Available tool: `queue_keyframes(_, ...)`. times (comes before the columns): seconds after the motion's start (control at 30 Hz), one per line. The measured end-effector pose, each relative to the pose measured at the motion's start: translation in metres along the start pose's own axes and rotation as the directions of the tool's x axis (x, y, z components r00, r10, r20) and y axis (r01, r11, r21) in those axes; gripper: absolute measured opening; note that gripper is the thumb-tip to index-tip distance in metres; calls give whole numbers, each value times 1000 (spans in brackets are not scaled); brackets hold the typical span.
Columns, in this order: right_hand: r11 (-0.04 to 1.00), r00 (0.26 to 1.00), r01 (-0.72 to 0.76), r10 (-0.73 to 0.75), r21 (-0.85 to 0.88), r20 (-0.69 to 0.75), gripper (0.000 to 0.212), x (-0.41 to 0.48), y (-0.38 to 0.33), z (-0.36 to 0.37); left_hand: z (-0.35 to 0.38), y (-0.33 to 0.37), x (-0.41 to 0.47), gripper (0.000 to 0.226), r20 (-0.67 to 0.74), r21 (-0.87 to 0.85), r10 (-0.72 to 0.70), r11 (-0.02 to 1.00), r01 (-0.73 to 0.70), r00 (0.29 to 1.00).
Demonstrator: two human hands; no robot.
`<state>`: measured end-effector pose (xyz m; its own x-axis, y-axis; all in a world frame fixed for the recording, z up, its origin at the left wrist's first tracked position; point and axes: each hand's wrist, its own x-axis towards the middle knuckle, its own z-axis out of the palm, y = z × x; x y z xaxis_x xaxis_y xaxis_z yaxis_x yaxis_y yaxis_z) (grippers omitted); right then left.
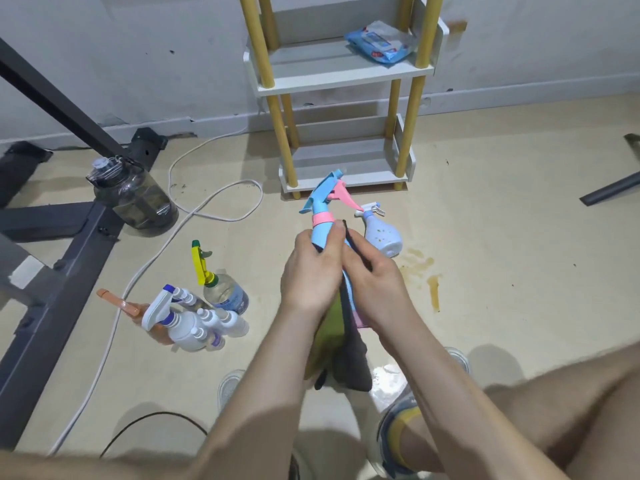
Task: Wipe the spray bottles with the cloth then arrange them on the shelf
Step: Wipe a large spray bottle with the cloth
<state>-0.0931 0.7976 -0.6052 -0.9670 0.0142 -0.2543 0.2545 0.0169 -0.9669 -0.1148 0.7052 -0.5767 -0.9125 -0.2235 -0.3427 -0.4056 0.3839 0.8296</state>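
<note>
A blue spray bottle (320,216) with a pink collar and pink trigger is held above the floor in the middle of the view. My left hand (311,268) grips its body. My right hand (372,282) presses a dark grey and green cloth (341,348) against the bottle; the cloth hangs down below both hands. A pale lilac spray bottle (382,233) stands on the floor just right of them. Several more spray bottles (194,317) cluster on the floor at the left. The white shelf unit (343,77) with yellow posts stands against the wall behind.
A blue wipes pack (381,41) lies on the shelf's middle tier. A dark water jug (138,195) and a black frame (69,244) stand at left. A white cable (214,202) loops across the floor. Yellow stains (433,289) mark the floor at right.
</note>
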Motion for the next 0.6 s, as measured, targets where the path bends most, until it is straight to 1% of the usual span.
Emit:
queue_keyframes(0.03, 998, 999, 31, -31, -60, 14, 40, -3, -2, -2, -8, 4, 6, 45, 90, -218, -80, 971, 98, 993)
queue_keyframes(0.07, 993, 998, 59, -56, -102, 26, 40, -5, -6, -4, -15, 7, 8, 37, 186, -360, -138, 912, 198, 973)
queue_keyframes(0.1, 988, 996, 83, -79, -131, 41, 40, -7, -11, -7, -20, 10, 9, 28, 255, -423, -159, 869, 258, 954)
queue_keyframes(0.13, 983, 994, 104, -97, -152, 54, 38, -8, -16, -10, -21, 13, 9, 22, 276, -451, -145, 853, 262, 950)
queue_keyframes(0.17, 978, 991, 124, -113, -170, 75, 38, -8, -20, -13, -20, 16, 10, 18, 239, -478, -133, 846, 236, 962)
queue_keyframes(0.23, 955, 981, 147, -107, -257, 162, 41, -9, -27, -18, -18, 22, 11, 14, 65, -552, -115, 824, 132, 991)
queue_keyframes(0.27, 931, 974, 155, -87, -330, 210, 52, -11, -29, -19, -17, 26, 12, 16, -24, -579, -106, 812, 73, 994)
queue_keyframes(0.3, 899, 967, 174, -79, -401, 242, 68, -14, -28, -19, -16, 28, 14, 20, -101, -587, -103, 809, 24, 989)
queue_keyframes(0.33, 865, 964, 206, -99, -457, 247, 82, -18, -24, -18, -16, 28, 17, 25, -162, -580, -110, 815, -4, 981)
queue_keyframes(0.37, 833, 966, 237, -146, -500, 214, 88, -21, -20, -15, -16, 27, 19, 29, -199, -565, -111, 825, -21, 974)
queue_keyframes(0.4, 820, 966, 257, -209, -511, 151, 84, -23, -15, -12, -16, 26, 18, 33, -211, -555, -95, 831, -39, 973)
queue_keyframes(0.43, 826, 959, 274, -271, -493, 80, 77, -23, -11, -9, -14, 25, 17, 37, -201, -536, -52, 841, -65, 978)
queue_keyframes(0.47, 848, 950, 286, -311, -446, 18, 69, -21, -10, -5, -11, 23, 14, 41, -174, -508, 15, 855, -103, 985)
queue_keyframes(0.5, 886, 951, 272, -308, -376, -36, 61, -19, -9, -3, -7, 21, 11, 43, -134, -465, 99, 872, -150, 986)
queue_keyframes(0.53, 931, 959, 232, -267, -283, -91, 54, -16, -7, -1, -3, 17, 7, 45, -73, -378, 182, 905, -196, 981)
queue_keyframes(0.57, 969, 968, 176, -203, -173, -149, 49, -12, -6, -1, 2, 10, 2, 52, 1, -255, 248, 937, -240, 969)
queue_keyframes(0.6, 991, 972, 119, -130, -65, -197, 47, -8, -4, -3, 6, 1, -4, 64, 75, -143, 284, 952, -272, 956)
